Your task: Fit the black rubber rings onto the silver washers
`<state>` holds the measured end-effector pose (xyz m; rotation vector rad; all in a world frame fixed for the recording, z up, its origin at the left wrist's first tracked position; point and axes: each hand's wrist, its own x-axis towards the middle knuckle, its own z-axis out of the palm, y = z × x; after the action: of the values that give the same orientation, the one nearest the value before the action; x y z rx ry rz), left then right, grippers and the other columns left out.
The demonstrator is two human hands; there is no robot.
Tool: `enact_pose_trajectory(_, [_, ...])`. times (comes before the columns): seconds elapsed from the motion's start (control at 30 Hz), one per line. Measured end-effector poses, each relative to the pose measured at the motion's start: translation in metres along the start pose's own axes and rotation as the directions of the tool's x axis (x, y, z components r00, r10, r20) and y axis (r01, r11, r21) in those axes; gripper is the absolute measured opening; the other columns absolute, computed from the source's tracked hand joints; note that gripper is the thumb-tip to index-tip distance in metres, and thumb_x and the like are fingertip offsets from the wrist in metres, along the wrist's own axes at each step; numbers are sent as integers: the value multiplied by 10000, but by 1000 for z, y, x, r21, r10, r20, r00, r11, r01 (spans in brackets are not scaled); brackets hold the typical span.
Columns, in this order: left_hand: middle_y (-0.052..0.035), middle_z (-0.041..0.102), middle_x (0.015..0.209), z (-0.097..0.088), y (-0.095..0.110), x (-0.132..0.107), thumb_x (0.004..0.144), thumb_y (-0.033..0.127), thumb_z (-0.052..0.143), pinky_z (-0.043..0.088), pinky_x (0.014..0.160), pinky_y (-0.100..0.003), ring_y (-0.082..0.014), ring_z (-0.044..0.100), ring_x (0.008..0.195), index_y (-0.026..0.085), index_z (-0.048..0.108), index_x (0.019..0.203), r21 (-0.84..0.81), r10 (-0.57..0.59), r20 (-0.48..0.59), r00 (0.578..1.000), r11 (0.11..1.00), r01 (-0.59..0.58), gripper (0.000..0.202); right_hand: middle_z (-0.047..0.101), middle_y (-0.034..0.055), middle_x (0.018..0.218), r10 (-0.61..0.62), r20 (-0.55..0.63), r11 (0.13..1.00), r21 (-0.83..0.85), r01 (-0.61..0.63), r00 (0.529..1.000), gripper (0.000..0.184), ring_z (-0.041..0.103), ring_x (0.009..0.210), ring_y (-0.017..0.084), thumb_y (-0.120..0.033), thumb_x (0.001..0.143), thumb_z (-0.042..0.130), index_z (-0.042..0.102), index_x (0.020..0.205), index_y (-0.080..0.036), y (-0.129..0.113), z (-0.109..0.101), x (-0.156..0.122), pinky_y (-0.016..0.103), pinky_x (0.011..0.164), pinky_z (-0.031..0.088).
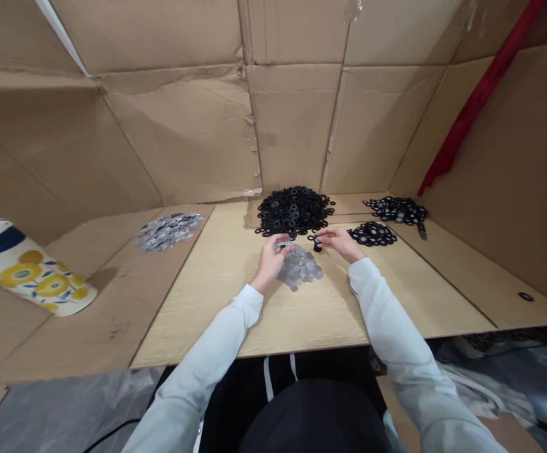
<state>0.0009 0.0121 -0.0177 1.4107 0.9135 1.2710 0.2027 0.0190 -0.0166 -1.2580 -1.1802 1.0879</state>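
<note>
My left hand (pixel 270 258) is at the left edge of a small heap of thin grey translucent discs (pixel 302 267). Its thumb and fingers are curled together, and what lies between them is too small to make out. To the right of that heap, my right hand (pixel 342 242) pinches a small black cylindrical piece (pixel 317 246) close to the board. Just beyond both hands rises a large pile of black rings (pixel 295 211). A single black ring lies near the right fingertips.
On the right are two piles of black rings with pale centres (pixel 372 233), (pixel 398 209). A heap of silvery discs (pixel 170 231) lies at left, behind a flowered white cylinder (pixel 42 270). Cardboard walls (pixel 174 126) enclose the board; a red strip (pixel 481 100) hangs right. One ring (pixel 525 296) lies alone.
</note>
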Motion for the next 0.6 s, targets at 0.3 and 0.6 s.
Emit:
enact_pose_trajectory(0.3, [-54,667,794,2,-4,-5,698,340,628,453,613,-245,-109,555,623,129,683,910,78,-46,145,988,996,35,304,646,5,710,-147,229,989,52,139,962,249,626,657,136,-285,553,733,618,738,-164,-13,41,-24,313,711,532])
enact_pose_trajectory(0.6, [-14,629,607,1,-4,-4,718,311,598,404,543,-232,-104,525,543,133,699,908,43,-83,81,993,996,79,279,566,41,806,-529,109,772,-350,531,841,88,583,685,139,-258,713,576,591,744,-177,-8,53,-27,281,630,506])
